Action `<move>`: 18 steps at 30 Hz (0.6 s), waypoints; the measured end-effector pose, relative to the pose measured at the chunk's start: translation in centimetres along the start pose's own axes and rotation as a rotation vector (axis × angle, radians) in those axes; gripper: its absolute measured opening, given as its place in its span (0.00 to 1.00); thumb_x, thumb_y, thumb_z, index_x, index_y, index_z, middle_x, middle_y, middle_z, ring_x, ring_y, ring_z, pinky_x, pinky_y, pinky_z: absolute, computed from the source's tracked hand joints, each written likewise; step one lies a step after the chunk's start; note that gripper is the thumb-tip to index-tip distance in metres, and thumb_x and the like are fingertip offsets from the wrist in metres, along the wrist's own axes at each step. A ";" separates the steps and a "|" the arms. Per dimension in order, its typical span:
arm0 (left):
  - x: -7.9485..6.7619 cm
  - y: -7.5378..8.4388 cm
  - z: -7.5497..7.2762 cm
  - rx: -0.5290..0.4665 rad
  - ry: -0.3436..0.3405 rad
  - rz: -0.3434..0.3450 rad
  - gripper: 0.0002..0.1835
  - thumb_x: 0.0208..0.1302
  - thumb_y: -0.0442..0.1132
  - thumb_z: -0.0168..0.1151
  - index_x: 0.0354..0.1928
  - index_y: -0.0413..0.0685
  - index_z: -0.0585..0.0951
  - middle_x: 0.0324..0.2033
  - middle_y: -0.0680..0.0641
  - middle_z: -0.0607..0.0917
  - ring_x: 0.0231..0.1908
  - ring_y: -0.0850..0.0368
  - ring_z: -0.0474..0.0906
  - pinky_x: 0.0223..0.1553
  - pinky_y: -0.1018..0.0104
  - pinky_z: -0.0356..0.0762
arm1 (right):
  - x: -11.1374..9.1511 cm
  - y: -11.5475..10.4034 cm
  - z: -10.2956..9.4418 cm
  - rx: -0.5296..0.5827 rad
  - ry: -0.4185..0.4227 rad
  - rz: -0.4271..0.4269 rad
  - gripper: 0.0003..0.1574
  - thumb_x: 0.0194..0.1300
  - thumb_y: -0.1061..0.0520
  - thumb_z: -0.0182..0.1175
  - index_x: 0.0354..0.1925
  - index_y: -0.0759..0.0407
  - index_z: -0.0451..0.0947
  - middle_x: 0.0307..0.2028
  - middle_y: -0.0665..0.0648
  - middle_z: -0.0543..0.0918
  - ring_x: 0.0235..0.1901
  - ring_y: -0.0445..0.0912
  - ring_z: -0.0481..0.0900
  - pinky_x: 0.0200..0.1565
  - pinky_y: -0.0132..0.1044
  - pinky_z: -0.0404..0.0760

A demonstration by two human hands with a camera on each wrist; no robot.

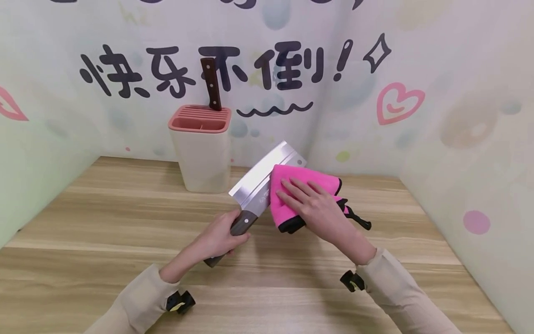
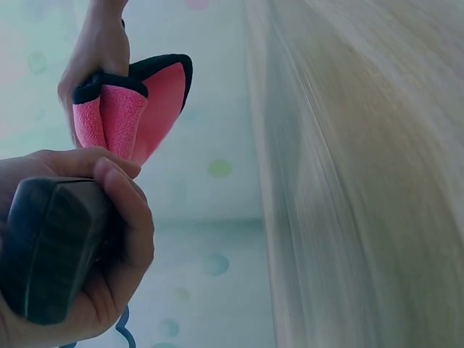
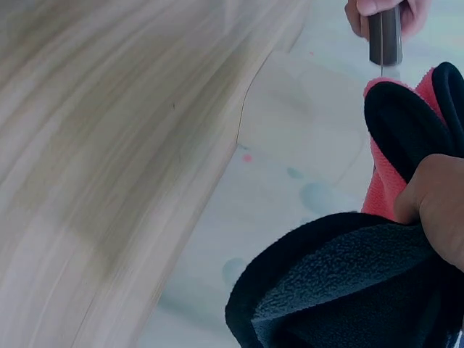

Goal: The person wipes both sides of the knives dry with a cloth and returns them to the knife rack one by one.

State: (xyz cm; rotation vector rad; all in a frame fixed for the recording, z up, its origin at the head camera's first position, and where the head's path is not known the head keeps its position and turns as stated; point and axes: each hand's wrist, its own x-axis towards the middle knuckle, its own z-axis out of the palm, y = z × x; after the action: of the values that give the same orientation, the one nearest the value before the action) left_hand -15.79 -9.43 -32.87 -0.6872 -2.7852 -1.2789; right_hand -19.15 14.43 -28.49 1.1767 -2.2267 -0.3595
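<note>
In the head view my left hand (image 1: 221, 234) grips the dark handle of a cleaver (image 1: 257, 180), its wide shiny blade slanting up to the right above the table. A folded pink cloth (image 1: 284, 214) with black edging covers part of that blade. My right hand (image 1: 323, 211) holds the cloth there, fingers laid across its front. The left wrist view shows the handle's butt end (image 2: 47, 250) in the curled left fingers (image 2: 134, 232). In the right wrist view, the thumb (image 3: 442, 206) presses on the cloth's dark inner side (image 3: 341, 279).
A white knife block (image 1: 204, 162) with a pink slotted top stands at the back, left of the cleaver. One knife with a brown riveted handle (image 1: 211, 83) is upright in it. A printed wall sheet (image 1: 359, 134) hangs behind the wooden table (image 1: 117, 222).
</note>
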 end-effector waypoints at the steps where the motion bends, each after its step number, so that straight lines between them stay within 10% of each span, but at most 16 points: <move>1: 0.0 -0.1 0.0 0.025 0.019 0.016 0.10 0.50 0.33 0.61 0.28 0.41 0.68 0.17 0.50 0.71 0.13 0.64 0.67 0.14 0.72 0.67 | -0.1 0.1 0.1 0.008 0.004 0.008 0.32 0.50 0.63 0.65 0.55 0.56 0.71 0.56 0.58 0.72 0.57 0.53 0.67 0.54 0.44 0.69; 18: -0.2 0.0 0.2 0.234 0.161 0.058 0.11 0.49 0.35 0.65 0.33 0.36 0.76 0.22 0.45 0.78 0.20 0.60 0.69 0.16 0.73 0.64 | -1.2 2.6 0.5 0.095 -0.013 0.158 0.40 0.43 0.56 0.70 0.56 0.61 0.70 0.55 0.64 0.71 0.57 0.55 0.67 0.53 0.47 0.69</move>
State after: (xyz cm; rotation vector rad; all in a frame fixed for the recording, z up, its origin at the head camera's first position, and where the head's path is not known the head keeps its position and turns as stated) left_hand -15.57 -9.36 -33.08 -0.6161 -2.7016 -0.9319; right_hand -20.62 16.93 -28.03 1.0401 -2.3524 -0.1996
